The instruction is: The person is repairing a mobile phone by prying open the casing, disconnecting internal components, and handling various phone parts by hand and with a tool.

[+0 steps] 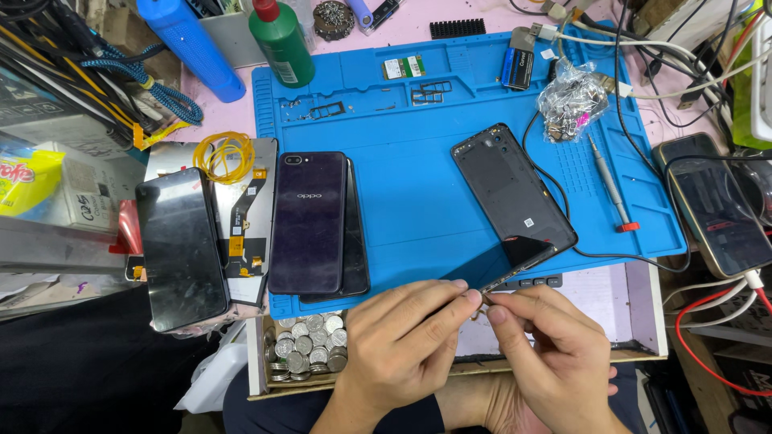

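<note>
A black phone body (511, 193) lies back-side open on the blue work mat (418, 120), tilted, its near corner lifted off the mat. My left hand (406, 341) and my right hand (555, 354) meet at that near corner, fingertips pinched on the edge of the phone and on a thin part there. What exactly sits between the fingertips is too small to tell. A dark purple back cover (308, 221) rests on another dark phone at the mat's left side.
A black screen panel (181, 249) and flex parts lie left of the mat. A screwdriver (609, 185), a bag of screws (569, 100), a green bottle (280, 40), a blue cylinder (193, 48), a cabled phone (716, 209) and a box of coins (310, 341) surround it.
</note>
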